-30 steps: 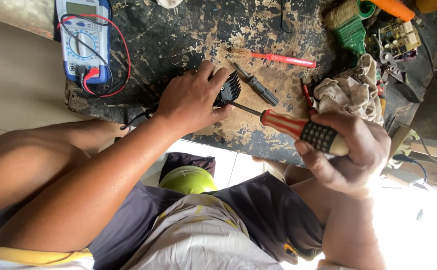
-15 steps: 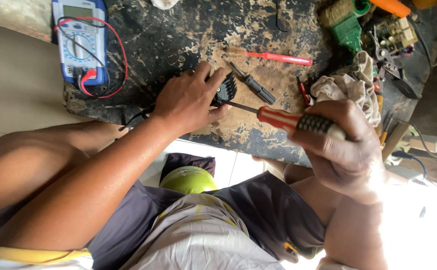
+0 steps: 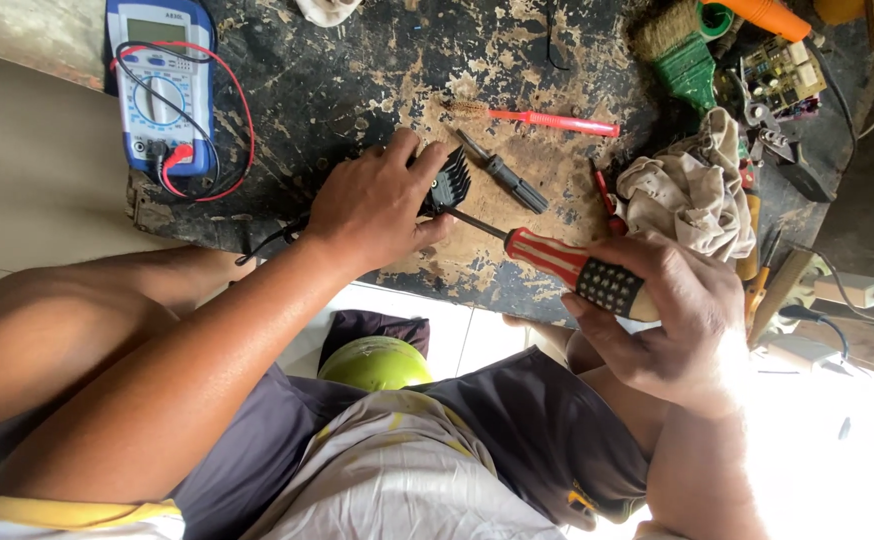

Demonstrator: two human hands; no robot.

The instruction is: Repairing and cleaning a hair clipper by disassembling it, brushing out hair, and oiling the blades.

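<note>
The left hand presses down on a small black ribbed part on the worn workbench, right of the blue meter. The right hand is clenched around a red-and-black screwdriver, its tip at the part's near edge. Keeping the shaft in line with the screw and the part pinned flat would serve best. The part looks dark, finned and compact, mostly covered by fingers.

screwdriver: red-white striped, black dotted grip | multimeter: blue | finned part: seemingly black
</note>
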